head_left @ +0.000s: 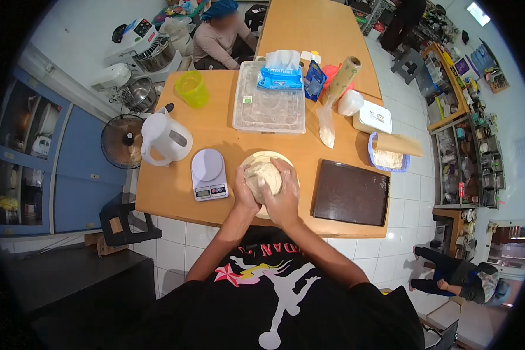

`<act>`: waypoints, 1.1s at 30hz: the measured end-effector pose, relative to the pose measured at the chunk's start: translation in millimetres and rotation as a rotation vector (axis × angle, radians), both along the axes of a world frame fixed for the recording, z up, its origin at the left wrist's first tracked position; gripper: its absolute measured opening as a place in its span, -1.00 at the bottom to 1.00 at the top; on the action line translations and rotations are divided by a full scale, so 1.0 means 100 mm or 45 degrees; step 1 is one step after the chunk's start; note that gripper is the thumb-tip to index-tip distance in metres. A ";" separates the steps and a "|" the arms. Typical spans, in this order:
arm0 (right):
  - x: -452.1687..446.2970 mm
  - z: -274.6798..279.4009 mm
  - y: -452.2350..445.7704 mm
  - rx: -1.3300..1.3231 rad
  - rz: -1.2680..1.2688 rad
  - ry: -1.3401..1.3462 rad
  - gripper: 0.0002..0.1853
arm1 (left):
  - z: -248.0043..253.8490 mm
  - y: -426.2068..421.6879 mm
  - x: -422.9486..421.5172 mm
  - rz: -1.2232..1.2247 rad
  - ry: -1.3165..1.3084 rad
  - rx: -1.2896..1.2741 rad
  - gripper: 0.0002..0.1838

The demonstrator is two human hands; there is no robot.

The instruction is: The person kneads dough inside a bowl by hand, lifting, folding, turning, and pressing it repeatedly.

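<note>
Between my two hands is a ball of pale dough (263, 177), held over a round cream-coloured bowl or board (266, 156); I cannot tell which. My left hand (246, 189) curves round the dough's left side. On its right side, my right hand (283, 195) presses with the thumb across the front. Both hands look dusted with flour. Just left of them stands a white digital kitchen scale (208, 174) with a round platform. A dark rectangular baking tray (352, 192) lies to the right. The underside of the dough is hidden.
A white electric kettle (166, 139) and a yellow-green cup (192, 89) stand at left. Behind the dough sits a lidded plastic box (269, 111) carrying a tissue pack (280, 78). At right are a white tub (372, 117) and a flour container (387, 158). A person (223, 38) sits beyond the table.
</note>
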State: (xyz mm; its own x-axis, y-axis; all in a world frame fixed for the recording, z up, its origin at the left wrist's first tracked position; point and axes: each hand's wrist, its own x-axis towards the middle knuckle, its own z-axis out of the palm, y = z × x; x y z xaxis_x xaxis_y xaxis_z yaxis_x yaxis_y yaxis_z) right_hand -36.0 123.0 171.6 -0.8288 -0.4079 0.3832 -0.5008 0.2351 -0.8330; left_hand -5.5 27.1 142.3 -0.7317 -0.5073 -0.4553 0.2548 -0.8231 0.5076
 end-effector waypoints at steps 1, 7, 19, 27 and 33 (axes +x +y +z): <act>-0.03 -0.02 -0.02 -0.055 0.014 -0.123 -0.57 | -0.05 0.02 0.01 0.015 0.023 -0.047 -0.66; -0.40 0.00 -0.14 -0.163 0.109 -0.692 -0.68 | -0.23 -0.18 0.00 -0.066 0.129 -0.176 -0.55; -0.61 0.19 0.08 -0.179 0.810 -1.674 -0.45 | -0.04 -0.32 0.02 -0.244 0.148 -0.371 -0.70; -0.54 0.18 0.18 0.015 0.882 -1.632 -0.30 | -0.16 -0.29 -0.08 -0.304 0.199 -0.284 -0.56; -0.46 0.19 0.10 0.159 0.765 -1.292 -0.18 | -0.01 -0.42 -0.01 -0.646 0.364 -0.489 -0.26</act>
State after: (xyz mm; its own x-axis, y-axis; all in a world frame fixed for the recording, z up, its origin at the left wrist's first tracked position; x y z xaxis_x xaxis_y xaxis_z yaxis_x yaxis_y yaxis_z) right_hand -82.3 133.1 190.5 -0.3935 -0.8236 -0.4085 0.3176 0.2952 -0.9011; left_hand -7.0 -14.7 141.7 -0.9853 -0.1575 -0.0661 0.0534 -0.6515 0.7568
